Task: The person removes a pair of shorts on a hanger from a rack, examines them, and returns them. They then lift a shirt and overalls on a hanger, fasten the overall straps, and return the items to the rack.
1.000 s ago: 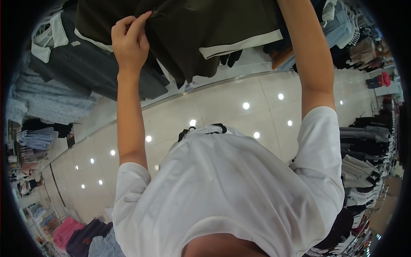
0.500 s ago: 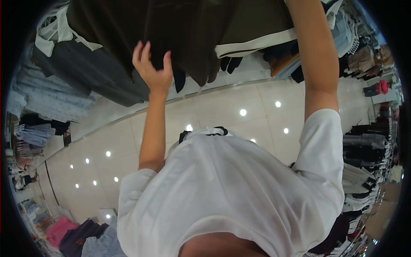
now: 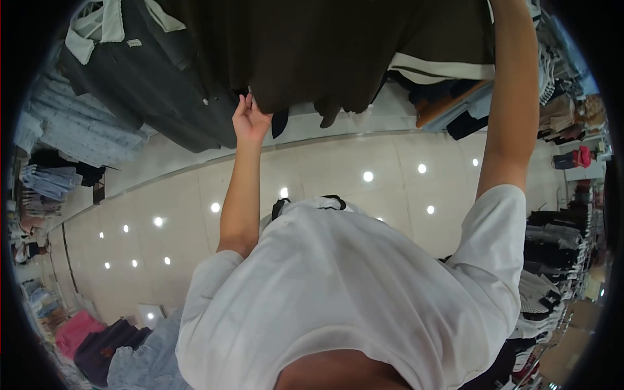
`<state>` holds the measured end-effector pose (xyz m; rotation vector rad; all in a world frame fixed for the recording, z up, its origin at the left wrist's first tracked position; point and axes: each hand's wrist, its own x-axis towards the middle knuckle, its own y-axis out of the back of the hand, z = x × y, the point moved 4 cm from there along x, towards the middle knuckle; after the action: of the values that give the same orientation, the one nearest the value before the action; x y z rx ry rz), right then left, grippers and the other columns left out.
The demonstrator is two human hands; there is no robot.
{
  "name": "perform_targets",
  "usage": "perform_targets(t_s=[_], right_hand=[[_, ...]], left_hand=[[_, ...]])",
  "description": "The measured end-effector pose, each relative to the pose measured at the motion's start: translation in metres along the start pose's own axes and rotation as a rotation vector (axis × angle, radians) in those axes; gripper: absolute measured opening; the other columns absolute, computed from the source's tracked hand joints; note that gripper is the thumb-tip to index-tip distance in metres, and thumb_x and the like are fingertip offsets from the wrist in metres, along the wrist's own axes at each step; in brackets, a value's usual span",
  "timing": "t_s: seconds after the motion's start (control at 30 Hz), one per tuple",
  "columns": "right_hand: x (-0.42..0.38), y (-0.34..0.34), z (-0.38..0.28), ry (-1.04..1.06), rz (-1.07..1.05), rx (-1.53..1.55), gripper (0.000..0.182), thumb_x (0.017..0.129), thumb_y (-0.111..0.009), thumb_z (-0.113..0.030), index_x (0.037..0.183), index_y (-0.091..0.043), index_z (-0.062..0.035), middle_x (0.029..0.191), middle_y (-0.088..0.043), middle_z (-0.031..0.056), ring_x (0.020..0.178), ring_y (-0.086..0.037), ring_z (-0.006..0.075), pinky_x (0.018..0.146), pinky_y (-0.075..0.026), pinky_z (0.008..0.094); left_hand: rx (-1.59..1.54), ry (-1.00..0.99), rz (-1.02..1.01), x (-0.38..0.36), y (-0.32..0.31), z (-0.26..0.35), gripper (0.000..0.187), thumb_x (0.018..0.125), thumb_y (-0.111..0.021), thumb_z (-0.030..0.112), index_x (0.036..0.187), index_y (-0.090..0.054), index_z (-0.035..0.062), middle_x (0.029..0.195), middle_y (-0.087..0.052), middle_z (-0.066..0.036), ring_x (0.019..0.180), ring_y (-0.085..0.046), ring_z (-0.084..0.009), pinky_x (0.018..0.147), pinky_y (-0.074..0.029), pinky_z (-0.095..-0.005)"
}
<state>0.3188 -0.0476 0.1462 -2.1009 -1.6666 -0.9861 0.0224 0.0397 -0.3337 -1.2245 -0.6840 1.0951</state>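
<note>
A dark brown garment (image 3: 312, 52) hangs across the top of the view, its lower hem uneven. My left hand (image 3: 251, 122) is at the left part of that hem, palm towards me, with the fingers closed on the cloth edge. My right arm (image 3: 513, 97) reaches up along the right side, and its hand is out of the frame beyond the top edge. Right of the middle, a white-edged dark piece (image 3: 442, 68) hangs beside the brown cloth. To the left is a dark grey garment (image 3: 156, 84) with a white collar (image 3: 91, 32).
Light blue clothes (image 3: 84, 130) hang at the far left. A pale shelf edge (image 3: 195, 159) runs below the hanging clothes, above the tiled floor (image 3: 325, 162). Racks of clothes (image 3: 552, 240) line the right side. Folded pink cloth (image 3: 78, 330) lies at lower left. A person in red (image 3: 580, 157) is far right.
My left hand has moved slightly right and down and its spread fingers have closed at the hem. The brown garment and my right arm have shifted right; more of the grey garment shows.
</note>
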Motion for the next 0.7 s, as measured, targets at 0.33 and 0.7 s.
perform_targets(t_s=[0.33, 0.7], right_hand=[[-0.040, 0.050, -0.020, 0.106, 0.160, -0.151, 0.022, 0.084, -0.067, -0.017, 0.087, -0.068, 0.0048, 0.081, -0.067, 0.0081, 0.072, -0.060, 0.0149, 0.068, -0.046, 0.0273], [-0.058, 0.155, -0.011, -0.168, 0.419, -0.259, 0.032, 0.090, -0.059, -0.010, 0.118, -0.063, 0.0047, 0.118, -0.065, 0.0130, 0.109, -0.061, 0.0181, 0.098, -0.042, 0.0264]], left_hand=[[-0.419, 0.041, -0.275, -0.002, -0.005, -0.015, 0.041, 0.097, -0.050, 0.030, 0.124, -0.054, -0.0004, 0.132, -0.055, -0.016, 0.129, -0.046, -0.0315, 0.110, -0.034, -0.0472], [0.321, 0.155, 0.046, 0.017, 0.008, -0.066, 0.033, 0.097, -0.055, 0.016, 0.129, -0.047, 0.0113, 0.125, -0.055, -0.009, 0.111, -0.057, -0.0253, 0.101, -0.045, -0.0472]])
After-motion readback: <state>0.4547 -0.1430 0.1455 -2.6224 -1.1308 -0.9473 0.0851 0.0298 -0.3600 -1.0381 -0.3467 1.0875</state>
